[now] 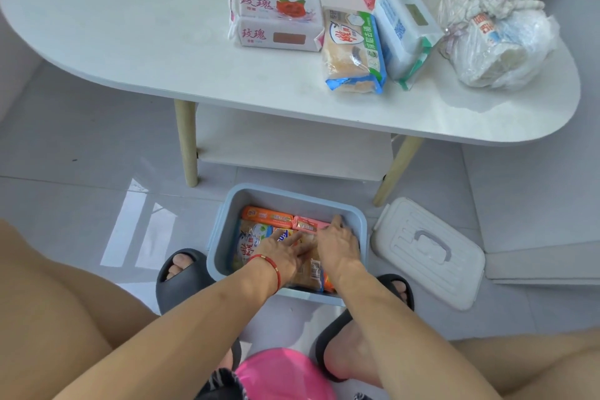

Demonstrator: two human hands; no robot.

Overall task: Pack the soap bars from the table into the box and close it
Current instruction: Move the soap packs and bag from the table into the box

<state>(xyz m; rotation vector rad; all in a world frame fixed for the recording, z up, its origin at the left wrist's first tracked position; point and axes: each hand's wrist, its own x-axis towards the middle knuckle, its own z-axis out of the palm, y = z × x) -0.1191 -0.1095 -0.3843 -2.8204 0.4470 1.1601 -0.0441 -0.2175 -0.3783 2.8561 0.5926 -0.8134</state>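
as hands (336, 245) press, pink bar (308, 224) lies crosswise

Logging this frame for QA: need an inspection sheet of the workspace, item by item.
Surface: white oval table, on a grey tiled floor.
Job's things: blue box open on the floor, partly filled; rose soap packs and other soap packs on the table; lid off, beside the box.
Clutter: tied plastic bag on the table.
Grippers: left hand and right hand inside the box, pressing on packs.
Cables: nothing seen.
Surroundings: shelf under the table; black slippers.
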